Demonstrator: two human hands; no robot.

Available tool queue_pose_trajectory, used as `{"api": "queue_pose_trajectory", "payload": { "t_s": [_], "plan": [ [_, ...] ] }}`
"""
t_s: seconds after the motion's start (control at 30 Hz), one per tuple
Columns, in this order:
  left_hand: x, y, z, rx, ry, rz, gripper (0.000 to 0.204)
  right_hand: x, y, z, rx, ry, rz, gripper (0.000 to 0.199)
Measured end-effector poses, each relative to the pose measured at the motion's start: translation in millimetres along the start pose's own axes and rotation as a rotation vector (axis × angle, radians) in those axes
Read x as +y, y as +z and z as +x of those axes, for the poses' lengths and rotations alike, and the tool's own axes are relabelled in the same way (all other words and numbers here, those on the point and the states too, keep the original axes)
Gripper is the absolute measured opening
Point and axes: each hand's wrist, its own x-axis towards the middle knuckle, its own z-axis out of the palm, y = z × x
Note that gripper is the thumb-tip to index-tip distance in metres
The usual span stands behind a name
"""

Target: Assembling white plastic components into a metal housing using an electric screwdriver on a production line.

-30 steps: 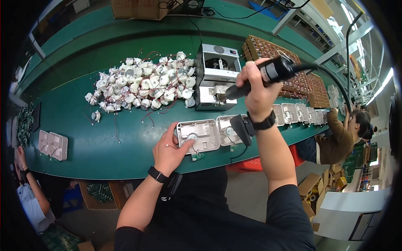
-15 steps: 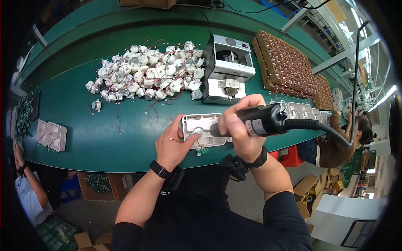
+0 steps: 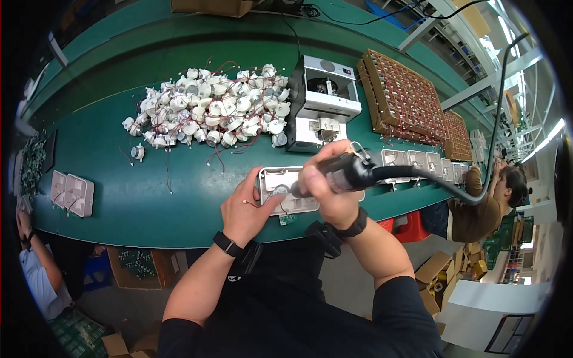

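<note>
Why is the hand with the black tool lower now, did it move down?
Yes. The right hand with the black power screwdriver came down from beside the grey machine onto the white housing at the belt's near edge.

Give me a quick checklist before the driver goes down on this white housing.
1. Left hand steadies the white housing: ok.
2. Right hand grips the black power screwdriver: ok.
3. Driver tip seated on a screw: cannot tell, the hand hides it.
4. Housing lies flat on the green belt: ok.
5. Screwdriver cable hangs free of the white housings to the right: ok.
</note>
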Motion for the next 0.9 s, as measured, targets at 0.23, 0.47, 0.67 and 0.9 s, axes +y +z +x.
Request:
{"api": "queue_pose_trajectory", "payload": {
  "t_s": [0.23,0.47,0.67,0.9],
  "plan": [
    [-3,0,-3,0.013,-0.010,0.051,0.071,-38,-41,64,0.200,-0.174,0.139,0.019],
    [-2,0,-1,0.000,-0.017,0.036,0.072,-19,-47,89,0.245,-0.085,0.010,0.019],
    [-3,-1,-1,0.016,-0.025,0.044,0.071,-40,-8,40,0.131,0.020,0.250,0.021],
    [0,-3,-1,0.000,-0.027,0.046,0.069,-34,26,13,-0.109,0.023,0.265,0.029]
  ]
}}
